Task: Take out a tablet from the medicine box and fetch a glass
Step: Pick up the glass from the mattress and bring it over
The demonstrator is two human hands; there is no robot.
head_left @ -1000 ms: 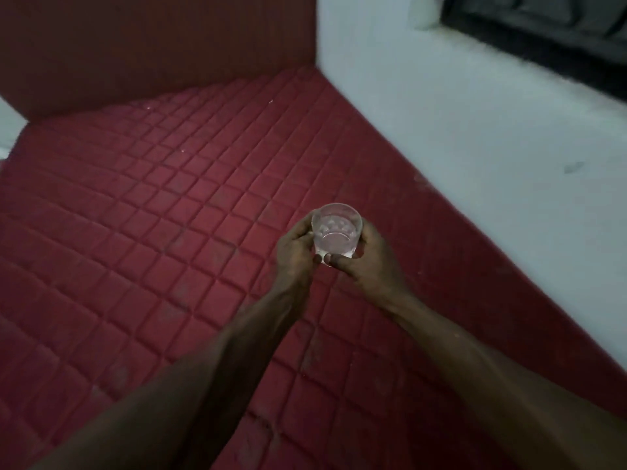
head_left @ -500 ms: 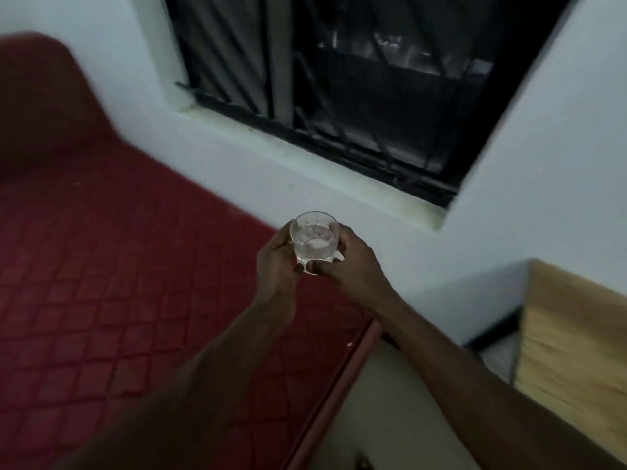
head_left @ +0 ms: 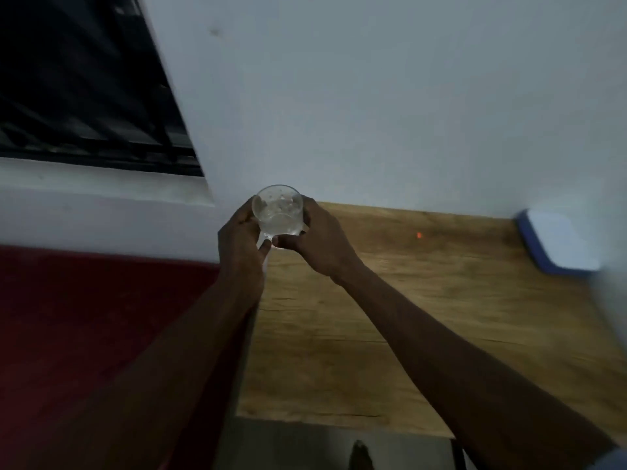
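A clear drinking glass (head_left: 279,209) is held upright in the air between both hands, above the left rear corner of a wooden table (head_left: 400,320). My left hand (head_left: 240,241) wraps its left side and my right hand (head_left: 317,239) wraps its right side, fingertips meeting under the base. Something small and white shows between my fingers below the glass; I cannot tell what it is. A blue box with a white lid (head_left: 559,241) lies at the table's far right, against the wall.
A red quilted mattress (head_left: 95,327) lies to the left of the table. A barred dark window (head_left: 84,86) with a white sill fills the upper left. A pale wall runs behind the table. A small orange speck (head_left: 419,235) lies on the tabletop.
The view has swung right, from the red mattress past the window to the wooden table. Both hands have kept hold of the glass throughout.
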